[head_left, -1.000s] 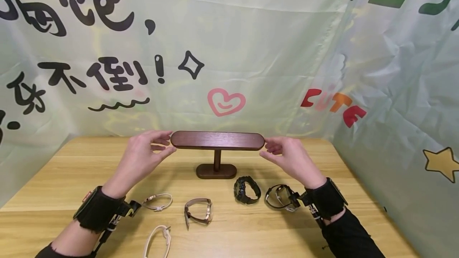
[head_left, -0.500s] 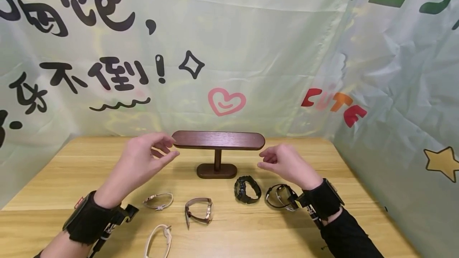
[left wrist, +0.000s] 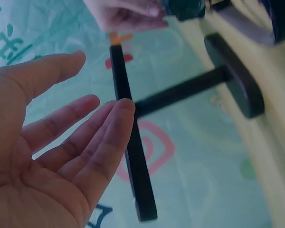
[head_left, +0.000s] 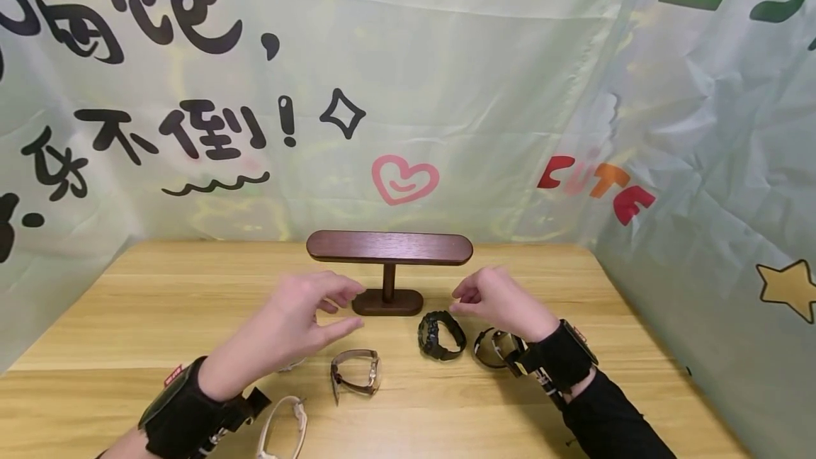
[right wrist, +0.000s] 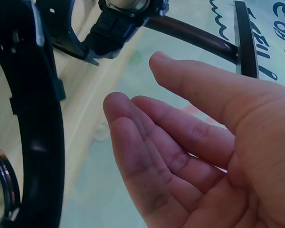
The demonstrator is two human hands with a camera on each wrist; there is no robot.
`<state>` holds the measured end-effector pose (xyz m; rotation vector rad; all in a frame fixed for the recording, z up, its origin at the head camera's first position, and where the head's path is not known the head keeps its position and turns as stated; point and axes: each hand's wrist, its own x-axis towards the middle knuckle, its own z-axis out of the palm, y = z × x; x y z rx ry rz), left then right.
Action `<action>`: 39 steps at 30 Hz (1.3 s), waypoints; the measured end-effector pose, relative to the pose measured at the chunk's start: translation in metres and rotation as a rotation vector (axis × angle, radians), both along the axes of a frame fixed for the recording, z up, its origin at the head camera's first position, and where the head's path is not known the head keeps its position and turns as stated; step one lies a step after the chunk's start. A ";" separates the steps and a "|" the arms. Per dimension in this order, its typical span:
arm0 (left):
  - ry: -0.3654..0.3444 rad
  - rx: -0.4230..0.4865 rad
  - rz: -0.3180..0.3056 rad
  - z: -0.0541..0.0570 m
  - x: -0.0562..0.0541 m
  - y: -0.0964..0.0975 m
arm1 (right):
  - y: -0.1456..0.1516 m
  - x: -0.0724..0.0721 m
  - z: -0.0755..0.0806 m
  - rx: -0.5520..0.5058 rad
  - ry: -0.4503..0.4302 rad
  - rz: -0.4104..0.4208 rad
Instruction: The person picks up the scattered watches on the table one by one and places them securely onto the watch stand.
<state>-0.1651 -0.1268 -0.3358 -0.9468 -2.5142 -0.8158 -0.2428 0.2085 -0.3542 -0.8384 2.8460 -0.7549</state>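
A dark brown wooden T-shaped display stand (head_left: 390, 248) stands upright near the back of the table. My left hand (head_left: 306, 317) hovers in front of its left side, thumb and fingers apart and holding nothing. In the left wrist view, that hand's fingers (left wrist: 109, 142) are loosely bent. My right hand (head_left: 503, 303) hangs just above and right of a black sports watch (head_left: 441, 336), its fingers relaxed with nothing between them. The right wrist view shows this watch (right wrist: 116, 28) beyond the fingertips. A brown-strapped watch (head_left: 355, 372) lies between the hands, nearer the front.
A white-strapped watch (head_left: 282, 427) lies at the front left; another pale band (head_left: 293, 365) is mostly hidden behind my left forearm. A black-strapped watch (head_left: 489, 349) sits partly under my right wrist. A printed cloth (head_left: 478, 91) hangs behind the wooden table (head_left: 191, 331).
Both hands have come away from the ends of the stand's bar. The left moved right and toward me; the right moved down and slightly left. The stand and watches stayed in place.
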 end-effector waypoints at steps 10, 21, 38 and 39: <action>0.003 -0.039 -0.110 -0.014 0.002 0.019 | 0.002 0.001 -0.004 0.013 -0.022 0.033; -0.075 -0.049 -0.132 -0.016 0.006 0.026 | -0.001 0.001 -0.007 0.000 -0.032 0.063; -0.115 -0.070 -0.123 -0.022 0.013 0.025 | -0.012 0.002 -0.015 0.015 -0.006 0.090; -0.111 -0.070 -0.130 -0.022 0.013 0.025 | -0.012 0.002 -0.015 0.017 -0.001 0.090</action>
